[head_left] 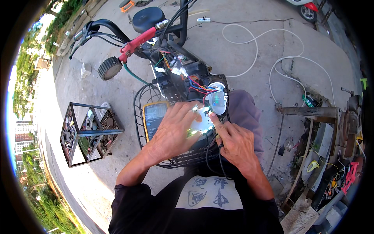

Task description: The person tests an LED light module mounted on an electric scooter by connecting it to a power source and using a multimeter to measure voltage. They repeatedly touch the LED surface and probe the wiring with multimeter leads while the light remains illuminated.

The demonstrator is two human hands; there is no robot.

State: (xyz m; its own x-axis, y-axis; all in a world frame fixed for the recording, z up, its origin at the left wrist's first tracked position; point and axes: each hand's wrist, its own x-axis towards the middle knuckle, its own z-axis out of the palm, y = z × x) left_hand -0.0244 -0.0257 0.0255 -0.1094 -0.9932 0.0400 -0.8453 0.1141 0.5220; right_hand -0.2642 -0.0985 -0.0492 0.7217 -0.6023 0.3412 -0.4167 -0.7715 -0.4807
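A glowing white light board [202, 122] with bright points along its rim is held above the front basket of a two-wheeler. My left hand [173, 126] is closed on its left side, thumb and fingers at the edge. My right hand [235, 143] has its index fingertip at the board's right edge, the other fingers curled. Black cords [212, 156] hang beside that hand; what it grips is hidden. Just beyond sits a clear-fronted lamp housing [218, 99], with coloured wires [198, 85] running to it. A yellow-edged multimeter [155, 117] leans in the black wire basket [137, 113], partly behind my left hand.
Handlebars [107, 25] with a red bar [138, 42] and a black seat [148, 18] stand ahead. A divided metal rack [91, 132] of small parts is at left. White hose [255, 50] loops across the concrete; a cluttered bench with a vise [352, 113] stands right.
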